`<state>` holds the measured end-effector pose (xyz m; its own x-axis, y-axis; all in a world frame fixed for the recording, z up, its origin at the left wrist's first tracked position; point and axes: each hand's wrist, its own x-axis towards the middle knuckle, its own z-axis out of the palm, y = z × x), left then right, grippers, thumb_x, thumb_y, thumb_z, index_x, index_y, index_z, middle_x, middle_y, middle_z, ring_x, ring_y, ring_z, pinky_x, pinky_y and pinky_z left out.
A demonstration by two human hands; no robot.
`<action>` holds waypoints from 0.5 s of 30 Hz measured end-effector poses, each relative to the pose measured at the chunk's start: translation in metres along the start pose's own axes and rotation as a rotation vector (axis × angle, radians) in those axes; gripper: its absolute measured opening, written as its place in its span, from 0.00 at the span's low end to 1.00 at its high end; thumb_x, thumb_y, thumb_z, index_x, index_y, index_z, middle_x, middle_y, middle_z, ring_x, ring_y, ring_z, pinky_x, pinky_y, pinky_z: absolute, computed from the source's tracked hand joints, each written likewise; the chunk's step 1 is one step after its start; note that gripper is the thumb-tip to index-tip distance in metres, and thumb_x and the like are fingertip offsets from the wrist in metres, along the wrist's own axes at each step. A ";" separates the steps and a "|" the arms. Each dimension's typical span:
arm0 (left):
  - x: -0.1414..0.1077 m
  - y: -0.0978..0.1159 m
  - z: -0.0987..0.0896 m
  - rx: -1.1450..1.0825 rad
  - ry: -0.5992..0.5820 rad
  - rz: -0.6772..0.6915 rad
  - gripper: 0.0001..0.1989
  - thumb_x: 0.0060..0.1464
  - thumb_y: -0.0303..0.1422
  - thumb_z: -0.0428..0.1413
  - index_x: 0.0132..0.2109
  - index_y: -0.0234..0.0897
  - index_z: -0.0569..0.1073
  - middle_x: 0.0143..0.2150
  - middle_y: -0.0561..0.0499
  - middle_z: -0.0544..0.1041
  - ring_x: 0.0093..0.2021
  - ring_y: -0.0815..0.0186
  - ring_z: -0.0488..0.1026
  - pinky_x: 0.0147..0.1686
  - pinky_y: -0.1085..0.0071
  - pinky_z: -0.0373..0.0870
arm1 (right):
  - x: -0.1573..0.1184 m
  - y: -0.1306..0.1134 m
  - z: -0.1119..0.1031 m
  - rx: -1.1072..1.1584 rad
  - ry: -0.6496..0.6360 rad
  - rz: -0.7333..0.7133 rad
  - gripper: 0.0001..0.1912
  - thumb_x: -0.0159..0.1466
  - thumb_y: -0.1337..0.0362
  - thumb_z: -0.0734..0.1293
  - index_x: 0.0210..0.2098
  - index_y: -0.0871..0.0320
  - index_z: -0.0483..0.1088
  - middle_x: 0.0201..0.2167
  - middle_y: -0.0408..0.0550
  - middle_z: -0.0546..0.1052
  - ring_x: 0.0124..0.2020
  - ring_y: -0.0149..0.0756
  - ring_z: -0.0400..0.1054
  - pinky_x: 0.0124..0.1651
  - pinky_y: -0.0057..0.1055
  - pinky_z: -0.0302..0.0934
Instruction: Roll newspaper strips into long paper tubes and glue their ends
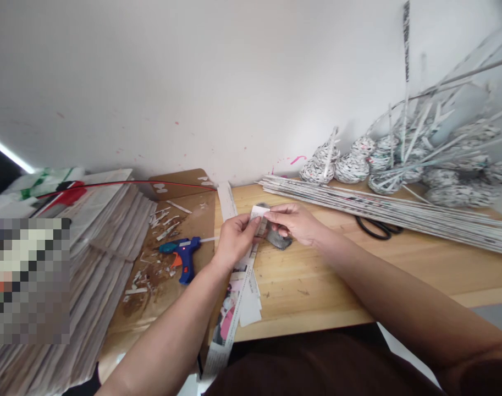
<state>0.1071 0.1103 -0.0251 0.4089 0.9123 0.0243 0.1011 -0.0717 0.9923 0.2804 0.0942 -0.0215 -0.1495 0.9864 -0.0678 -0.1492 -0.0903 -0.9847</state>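
L hand (237, 237) + R hand (295, 223) both pinching top end of printed paper strip (241, 291), ctr of view; strip runs down to ~6:30, past table (312, 286) edge. Grey pad (279, 238) on table just under R fingers. Blue glue gun (185, 256) at 8-9 o'clock, on cardboard (201, 217). Paper rods (358, 208) at 2-3.

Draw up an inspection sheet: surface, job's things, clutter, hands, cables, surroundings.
Surface: wooden table; stained brown board at left.
Job's things: paper strip, glue gun, paper tubes, woven shapes.
Clutter: scraps on the board; black loops partly under the tubes.
Hands: left hand and right hand both pinch the strip.
Cables: red-and-black cord across the left; its ends are unclear.
Surroundings: pink-marked wall; paper stack at left.
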 end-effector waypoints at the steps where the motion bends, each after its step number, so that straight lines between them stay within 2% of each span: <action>1: 0.000 0.000 0.000 0.007 0.001 0.004 0.17 0.52 0.45 0.57 0.34 0.33 0.74 0.30 0.48 0.77 0.33 0.62 0.76 0.30 0.68 0.76 | 0.000 0.000 0.000 0.018 0.011 0.005 0.14 0.53 0.56 0.73 0.25 0.62 0.73 0.16 0.39 0.66 0.15 0.21 0.54 0.14 0.20 0.44; 9: -0.002 -0.004 0.002 0.086 0.005 0.085 0.13 0.53 0.42 0.56 0.34 0.35 0.74 0.29 0.49 0.77 0.31 0.63 0.74 0.32 0.69 0.74 | 0.003 0.005 0.001 0.119 0.090 0.038 0.14 0.48 0.58 0.76 0.24 0.64 0.74 0.14 0.39 0.66 0.14 0.21 0.53 0.13 0.20 0.40; 15: -0.002 -0.006 0.003 0.111 0.037 0.079 0.13 0.51 0.42 0.58 0.32 0.36 0.76 0.28 0.49 0.78 0.32 0.61 0.75 0.30 0.70 0.72 | 0.004 0.007 0.006 0.149 0.141 0.037 0.15 0.45 0.58 0.77 0.23 0.63 0.74 0.14 0.40 0.66 0.15 0.22 0.54 0.13 0.20 0.39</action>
<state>0.1080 0.1081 -0.0315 0.3863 0.9160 0.1081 0.1709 -0.1862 0.9675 0.2734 0.0965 -0.0280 -0.0205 0.9906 -0.1352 -0.2909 -0.1353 -0.9471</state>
